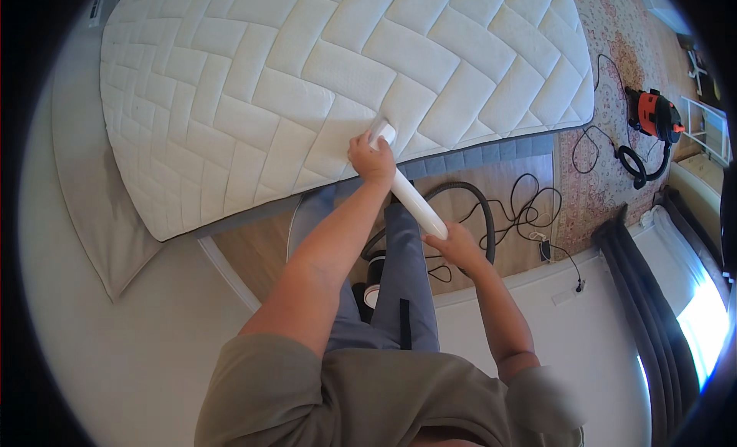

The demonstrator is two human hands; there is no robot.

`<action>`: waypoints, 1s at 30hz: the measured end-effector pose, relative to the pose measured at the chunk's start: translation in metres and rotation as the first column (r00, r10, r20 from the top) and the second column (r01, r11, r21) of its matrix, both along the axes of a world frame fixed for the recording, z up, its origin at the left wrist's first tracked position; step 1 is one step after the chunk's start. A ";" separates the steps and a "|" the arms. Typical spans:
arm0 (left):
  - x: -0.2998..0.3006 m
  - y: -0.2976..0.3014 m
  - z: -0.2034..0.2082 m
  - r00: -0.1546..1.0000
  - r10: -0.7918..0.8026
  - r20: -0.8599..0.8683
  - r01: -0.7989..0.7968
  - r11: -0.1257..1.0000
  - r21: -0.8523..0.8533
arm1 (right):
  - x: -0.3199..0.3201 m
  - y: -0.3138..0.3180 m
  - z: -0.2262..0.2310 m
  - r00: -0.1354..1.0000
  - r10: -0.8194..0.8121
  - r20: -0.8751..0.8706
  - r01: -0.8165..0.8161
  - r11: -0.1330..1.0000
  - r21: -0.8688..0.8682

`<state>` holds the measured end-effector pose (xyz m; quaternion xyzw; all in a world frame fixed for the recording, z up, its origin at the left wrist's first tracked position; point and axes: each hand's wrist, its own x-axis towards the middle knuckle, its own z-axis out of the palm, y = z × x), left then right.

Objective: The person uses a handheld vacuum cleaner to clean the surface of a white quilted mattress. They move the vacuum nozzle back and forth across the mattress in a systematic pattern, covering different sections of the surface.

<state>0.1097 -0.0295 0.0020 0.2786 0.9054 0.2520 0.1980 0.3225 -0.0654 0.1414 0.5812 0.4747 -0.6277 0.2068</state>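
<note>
A white vacuum-cleaner wand (417, 205) slants between my two hands. My left hand (372, 161) is closed around its upper end, by a pale nozzle (381, 132) that rests against the near part of a white quilted mattress (307, 86). Lower down, my right hand (461, 249) grips the wand's other end. A black ribbed hose (488, 216) curves behind that hand; where it joins the wand is hidden.
On the patterned rug (576, 193) at the right stands a red and black canister vacuum (656, 115). Black cables (530, 209) lie looped on the wooden floor (499, 182). A grey bed base (491, 153) supports the mattress. Dark curtains (652, 316) hang at the right.
</note>
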 end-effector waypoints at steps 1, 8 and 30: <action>0.005 -0.003 0.000 1.000 -0.001 0.026 0.001 1.000 0.005 | 0.005 -0.004 0.000 1.000 -0.004 0.010 0.004 1.000 0.004; 0.019 -0.014 0.003 0.990 0.002 0.139 -0.006 1.000 0.029 | 0.000 -0.013 0.023 0.995 -0.060 0.078 0.061 0.998 -0.004; -0.523 0.064 0.053 0.972 0.207 -0.110 -0.152 0.914 0.377 | -0.477 0.127 -0.011 0.927 0.202 -0.315 -0.171 0.977 0.126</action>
